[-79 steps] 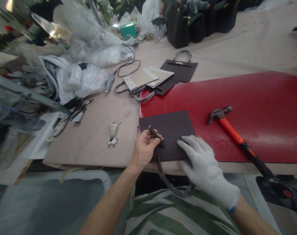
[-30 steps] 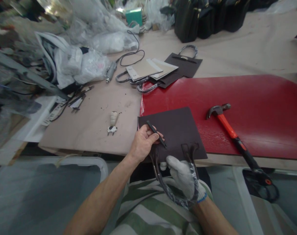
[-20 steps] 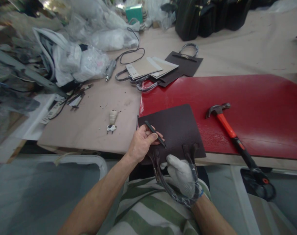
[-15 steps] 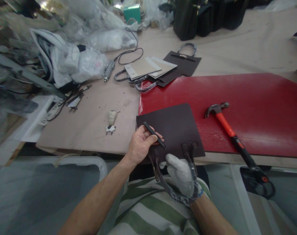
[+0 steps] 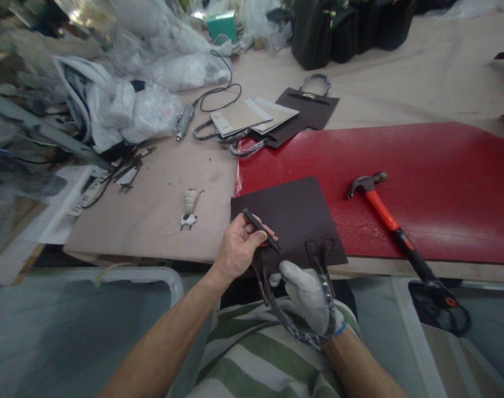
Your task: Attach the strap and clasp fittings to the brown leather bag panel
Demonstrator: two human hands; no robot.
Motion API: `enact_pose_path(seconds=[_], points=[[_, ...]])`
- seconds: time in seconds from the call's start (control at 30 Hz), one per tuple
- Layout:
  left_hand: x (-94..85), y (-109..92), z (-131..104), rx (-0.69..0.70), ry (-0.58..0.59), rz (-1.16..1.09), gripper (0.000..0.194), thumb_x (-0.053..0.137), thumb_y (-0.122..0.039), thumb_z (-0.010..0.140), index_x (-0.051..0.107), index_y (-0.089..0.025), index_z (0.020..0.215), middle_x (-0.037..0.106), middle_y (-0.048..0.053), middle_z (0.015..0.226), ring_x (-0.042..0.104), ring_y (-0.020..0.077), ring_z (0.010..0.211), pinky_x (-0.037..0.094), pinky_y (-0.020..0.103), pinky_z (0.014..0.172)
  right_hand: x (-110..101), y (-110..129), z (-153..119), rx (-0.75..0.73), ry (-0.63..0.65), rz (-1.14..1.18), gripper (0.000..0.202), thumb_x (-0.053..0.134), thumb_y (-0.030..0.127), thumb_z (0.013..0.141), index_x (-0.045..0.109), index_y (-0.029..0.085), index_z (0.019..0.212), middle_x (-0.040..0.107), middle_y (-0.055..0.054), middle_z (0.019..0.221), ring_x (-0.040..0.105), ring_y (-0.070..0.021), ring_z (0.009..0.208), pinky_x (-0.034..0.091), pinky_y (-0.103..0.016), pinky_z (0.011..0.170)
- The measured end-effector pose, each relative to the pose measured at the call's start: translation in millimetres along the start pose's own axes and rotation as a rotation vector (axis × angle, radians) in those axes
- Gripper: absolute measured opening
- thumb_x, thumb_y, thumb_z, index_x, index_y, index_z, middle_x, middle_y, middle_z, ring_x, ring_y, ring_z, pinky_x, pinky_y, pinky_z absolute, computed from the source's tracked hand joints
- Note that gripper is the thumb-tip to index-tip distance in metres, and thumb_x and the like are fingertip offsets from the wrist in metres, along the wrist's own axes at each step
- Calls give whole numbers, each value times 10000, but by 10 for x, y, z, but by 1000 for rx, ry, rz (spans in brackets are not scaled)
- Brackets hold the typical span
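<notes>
My bare left hand [image 5: 239, 243] pinches a thin black stick-shaped tool [image 5: 258, 225], its lower end close to the surface of a dark brown handbag panel [image 5: 287, 204]. The panel lies flat across the red mat's front edge. A plastic-wrapped handle [image 5: 291, 325] is fixed to its near side and loops toward my body. My right hand [image 5: 304, 290], in a white glove, reaches through that loop and closes on the panel's near edge; its fingertips are partly hidden beneath.
A claw hammer [image 5: 384, 210] lies right on the red mat [image 5: 434, 177]. Behind are more handbag panels [image 5: 307, 108] with pale boards [image 5: 239, 117]. At left lie a plug-like white piece [image 5: 189, 210] and a grey corded tool [image 5: 186, 120]. Black bags [image 5: 313, 33] stand at the back.
Both hands, the tool and the panel stay almost where they were. The whole view has shifted very slightly.
</notes>
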State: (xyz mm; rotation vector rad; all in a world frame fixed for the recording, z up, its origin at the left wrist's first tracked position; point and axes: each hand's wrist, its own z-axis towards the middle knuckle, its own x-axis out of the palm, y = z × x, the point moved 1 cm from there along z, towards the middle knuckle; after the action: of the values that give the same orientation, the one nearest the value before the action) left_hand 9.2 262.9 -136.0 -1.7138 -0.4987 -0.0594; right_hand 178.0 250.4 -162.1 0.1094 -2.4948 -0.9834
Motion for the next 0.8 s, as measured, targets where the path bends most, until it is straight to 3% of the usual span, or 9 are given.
enact_pose_path(seconds=[0.27,0.43,0.53,0.63,0.8], points=[[27,44,-76,148,-4,205,217,701,-228,883,522,-197,1001,742,26,887,771,187,830,641,322,827,-79,-52,30,124,-15,-33,564,828,712,665,694,164,652,660,-73,740,625,-241,698,539,-398,695],[29,9,-70,116,4,152,230,705,-249,889,505,-193,988,735,27,872,772,189,789,646,314,774,-125,-100,73,35,14,-61,579,793,697,723,651,162,554,667,-88,755,614,-219,703,531,-382,720],[26,-3,-72,144,16,183,208,686,-228,894,507,-191,995,739,29,879,774,186,814,642,304,787,-111,-121,92,51,17,-19,570,812,698,701,658,164,572,651,-72,746,594,-214,667,526,-364,622],[16,26,-86,242,38,285,176,655,-209,910,513,-190,1012,748,35,897,776,180,836,636,298,811,-94,-121,92,86,2,13,581,829,711,662,646,166,574,646,-66,739,579,-204,624,500,-342,547],[-2,84,-88,392,61,430,131,599,-191,954,513,-191,1053,757,43,919,777,169,861,631,287,829,-89,-64,72,88,-25,-79,616,794,753,671,640,167,563,693,-96,808,621,-221,675,500,-346,606]])
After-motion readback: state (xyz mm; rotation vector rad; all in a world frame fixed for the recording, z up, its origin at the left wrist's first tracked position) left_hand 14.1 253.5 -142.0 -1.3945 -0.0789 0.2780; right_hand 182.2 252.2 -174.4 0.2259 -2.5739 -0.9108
